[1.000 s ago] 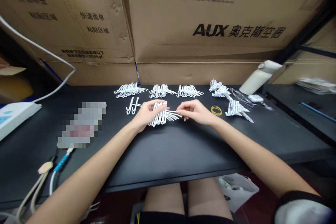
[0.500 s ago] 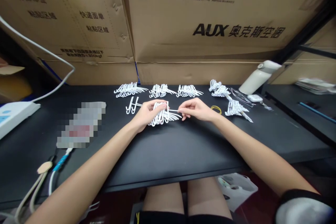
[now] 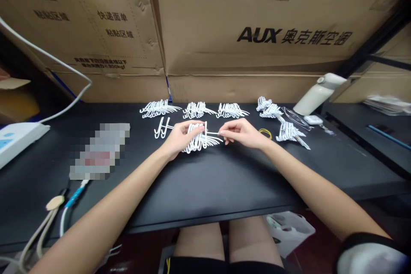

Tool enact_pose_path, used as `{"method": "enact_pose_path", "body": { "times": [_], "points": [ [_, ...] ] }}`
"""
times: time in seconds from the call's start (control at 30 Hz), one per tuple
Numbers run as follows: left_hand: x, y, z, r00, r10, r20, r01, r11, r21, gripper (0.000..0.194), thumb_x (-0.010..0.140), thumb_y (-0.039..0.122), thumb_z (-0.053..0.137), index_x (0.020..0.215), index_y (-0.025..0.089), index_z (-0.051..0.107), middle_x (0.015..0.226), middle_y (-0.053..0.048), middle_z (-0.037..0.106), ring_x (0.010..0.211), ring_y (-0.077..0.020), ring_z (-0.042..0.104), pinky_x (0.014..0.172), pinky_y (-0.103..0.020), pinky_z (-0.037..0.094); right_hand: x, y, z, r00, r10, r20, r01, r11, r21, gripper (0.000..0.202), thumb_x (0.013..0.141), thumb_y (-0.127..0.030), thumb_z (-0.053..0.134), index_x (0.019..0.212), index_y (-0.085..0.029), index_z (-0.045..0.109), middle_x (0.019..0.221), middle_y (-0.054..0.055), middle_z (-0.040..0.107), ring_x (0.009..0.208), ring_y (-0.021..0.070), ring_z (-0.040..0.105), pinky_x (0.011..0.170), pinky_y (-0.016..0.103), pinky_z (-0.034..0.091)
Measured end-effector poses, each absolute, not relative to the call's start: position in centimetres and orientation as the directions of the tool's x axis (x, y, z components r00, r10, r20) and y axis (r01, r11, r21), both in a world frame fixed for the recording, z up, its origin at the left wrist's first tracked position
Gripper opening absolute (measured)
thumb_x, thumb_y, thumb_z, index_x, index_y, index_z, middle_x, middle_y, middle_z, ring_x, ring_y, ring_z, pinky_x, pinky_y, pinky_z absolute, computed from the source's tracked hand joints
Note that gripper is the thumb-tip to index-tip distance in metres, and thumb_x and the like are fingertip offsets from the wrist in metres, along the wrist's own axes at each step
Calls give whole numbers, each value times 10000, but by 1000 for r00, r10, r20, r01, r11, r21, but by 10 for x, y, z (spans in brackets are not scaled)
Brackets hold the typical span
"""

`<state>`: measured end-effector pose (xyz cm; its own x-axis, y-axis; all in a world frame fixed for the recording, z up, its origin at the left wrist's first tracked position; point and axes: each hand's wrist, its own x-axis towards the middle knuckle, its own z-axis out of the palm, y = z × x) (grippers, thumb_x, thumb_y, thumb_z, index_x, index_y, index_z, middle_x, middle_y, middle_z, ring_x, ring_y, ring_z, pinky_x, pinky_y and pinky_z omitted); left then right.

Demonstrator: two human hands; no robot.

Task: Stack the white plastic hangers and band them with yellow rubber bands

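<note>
A bundle of white hooks [image 3: 196, 142] is above the black table, held in my left hand [image 3: 178, 138], whose thumb presses on them. One white hook [image 3: 212, 133] sticks out to the right, and my right hand [image 3: 239, 132] pinches the end of its straight stem between thumb and fingers. Left of the bundle, loose white hooks [image 3: 161, 129] lie on the table, partly hidden by my left hand. Three groups of hooks lie in a row behind: a left group [image 3: 159, 108], a middle group [image 3: 196, 110] and a right group [image 3: 231, 110].
More bundled hooks [image 3: 289, 132] lie right, near yellow rubber bands [image 3: 265, 134], glasses [image 3: 293, 116], a white case [image 3: 312, 120] and a tilted bottle [image 3: 317, 94]. A blurred-out flat object [image 3: 101, 152] with a cable lies left. Large cardboard boxes [image 3: 205, 60] stand behind the black table [image 3: 199, 188].
The view has shifted very slightly. Both hands keep the same hold on the hooks, with hardly any movement.
</note>
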<state>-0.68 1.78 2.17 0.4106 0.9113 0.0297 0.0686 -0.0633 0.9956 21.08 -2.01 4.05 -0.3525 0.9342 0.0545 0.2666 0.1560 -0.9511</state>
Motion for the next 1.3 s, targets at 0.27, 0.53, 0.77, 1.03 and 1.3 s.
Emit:
{"method": "enact_pose_path", "body": {
  "times": [0.27, 0.53, 0.77, 1.03, 1.3],
  "points": [
    [-8, 18, 20, 401, 912, 79, 101, -130, 986, 459, 712, 486, 680, 1042, 167, 673, 981, -106, 709, 900, -238, 650, 769, -315, 489, 204, -18, 25, -343, 936, -79, -28, -94, -995, 274, 696, -365, 717, 779, -109, 669, 579, -31, 551, 504, 58, 479, 685, 316, 543],
    [-6, 20, 19, 419, 907, 47, 109, -101, 989, 491, 709, 482, 684, 1070, 150, 661, 1010, -118, 701, 922, -248, 642, 786, -332, 488, 207, -18, 31, -336, 941, -41, 159, 13, -987, 277, 755, -392, 658, 786, -118, 634, 575, -13, 574, 497, 81, 532, 574, 251, 505],
    [-4, 20, 16, 415, 910, 10, 79, -47, 996, 461, 718, 481, 674, 1051, 162, 655, 995, -103, 705, 842, -216, 652, 738, -312, 493, 196, -23, 21, -323, 944, 69, 290, 168, -942, 297, 810, -426, 579, 825, -131, 608, 584, -20, 526, 493, 81, 507, 497, 216, 469],
    [-4, 21, 18, 397, 918, 7, 101, -51, 994, 444, 729, 468, 668, 1035, 146, 660, 957, -95, 712, 897, -220, 641, 765, -297, 482, 202, -22, 20, -323, 934, 153, 351, 268, -897, 336, 835, -446, 538, 813, -124, 632, 549, -16, 508, 483, 86, 486, 470, 204, 401],
    [0, 19, 15, 411, 912, -4, 78, -31, 996, 451, 736, 461, 663, 1049, 136, 647, 957, -115, 709, 869, -229, 654, 704, -294, 499, 194, -29, 14, -296, 948, 112, 341, 215, -915, 353, 832, -464, 533, 803, -124, 623, 505, -22, 513, 403, 76, 454, 430, 205, 376]
  ]
}}
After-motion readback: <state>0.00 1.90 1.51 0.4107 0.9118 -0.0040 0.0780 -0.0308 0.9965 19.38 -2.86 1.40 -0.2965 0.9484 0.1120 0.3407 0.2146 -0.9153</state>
